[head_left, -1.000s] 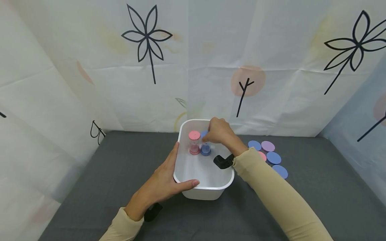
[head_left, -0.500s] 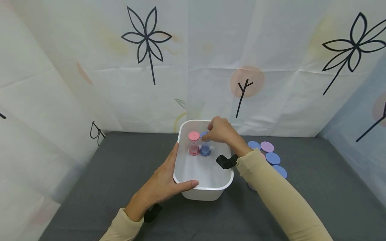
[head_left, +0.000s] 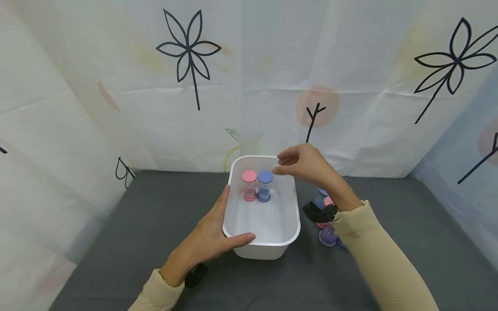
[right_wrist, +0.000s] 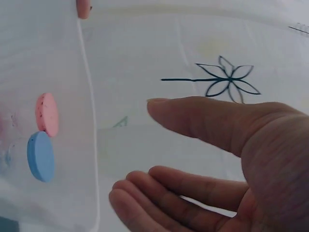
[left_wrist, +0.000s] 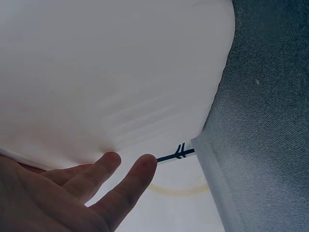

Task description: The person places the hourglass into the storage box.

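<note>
Inside a white plastic bin (head_left: 260, 229) stand a pink sand timer (head_left: 249, 185) and a blue sand timer (head_left: 264, 186), upright side by side. My left hand (head_left: 208, 235) rests at the bin's near left corner. Its thumb lies along the front rim, and the straight fingers (left_wrist: 104, 169) touch the outer wall in the left wrist view. Above the bin's far right rim is my right hand (head_left: 305, 163), holding nothing. The right wrist view shows its thumb apart from the fingers (right_wrist: 169, 198), the pink cap (right_wrist: 47, 115) and blue cap (right_wrist: 41, 156) off to one side.
Right of the bin, more sand timers lie or stand on the grey cloth, partly behind the right forearm, among them a purple sand timer (head_left: 328, 236). A printed white curtain (head_left: 136, 108) hangs behind the grey tabletop (head_left: 175, 194).
My right hand has let go of the blue sand timer and moved up and right, out over the rim. The blue timer stays beside the pink one; my left hand keeps its place.
</note>
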Action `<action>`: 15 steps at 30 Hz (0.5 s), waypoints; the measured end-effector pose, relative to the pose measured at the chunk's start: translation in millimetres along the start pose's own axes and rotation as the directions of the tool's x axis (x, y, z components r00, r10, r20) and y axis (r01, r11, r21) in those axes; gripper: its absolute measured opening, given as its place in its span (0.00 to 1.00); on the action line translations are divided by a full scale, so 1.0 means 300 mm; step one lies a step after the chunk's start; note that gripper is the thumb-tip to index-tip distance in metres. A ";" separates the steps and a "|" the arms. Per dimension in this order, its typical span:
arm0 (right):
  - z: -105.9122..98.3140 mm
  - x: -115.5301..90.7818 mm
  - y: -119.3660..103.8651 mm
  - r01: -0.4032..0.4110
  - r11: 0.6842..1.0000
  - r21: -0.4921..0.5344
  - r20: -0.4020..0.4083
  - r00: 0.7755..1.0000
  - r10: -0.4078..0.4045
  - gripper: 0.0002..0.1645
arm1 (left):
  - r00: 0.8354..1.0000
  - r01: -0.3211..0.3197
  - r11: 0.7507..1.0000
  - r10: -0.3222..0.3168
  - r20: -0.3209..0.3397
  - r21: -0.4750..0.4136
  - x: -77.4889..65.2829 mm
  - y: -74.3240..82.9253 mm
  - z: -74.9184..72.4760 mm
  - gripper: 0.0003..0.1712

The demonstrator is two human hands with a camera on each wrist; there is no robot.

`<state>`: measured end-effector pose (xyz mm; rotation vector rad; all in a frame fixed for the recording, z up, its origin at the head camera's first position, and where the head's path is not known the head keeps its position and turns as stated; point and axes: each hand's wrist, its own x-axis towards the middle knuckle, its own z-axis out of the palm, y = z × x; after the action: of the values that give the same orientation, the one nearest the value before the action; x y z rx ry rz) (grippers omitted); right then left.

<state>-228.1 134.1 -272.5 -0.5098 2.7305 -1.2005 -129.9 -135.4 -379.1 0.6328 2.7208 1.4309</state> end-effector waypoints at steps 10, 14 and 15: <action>-0.067 -0.199 0.094 0.067 0.983 0.170 -0.079 0.995 -0.054 0.30 | 1.000 -0.008 1.000 0.008 -0.018 0.001 0.000 -0.002 0.003 0.73; -0.089 -0.267 0.150 0.062 0.981 0.185 -0.133 0.990 -0.038 0.29 | 1.000 -0.002 1.000 0.002 -0.015 0.000 -0.001 -0.001 0.002 0.73; -0.094 -0.283 0.164 0.067 0.981 0.183 -0.149 0.988 -0.039 0.28 | 1.000 -0.002 1.000 0.002 -0.013 -0.001 -0.001 -0.002 0.003 0.73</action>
<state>-167.7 214.2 -292.0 -0.4934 2.6964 -1.5472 -129.7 -135.2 -380.2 0.6291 2.7300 1.4419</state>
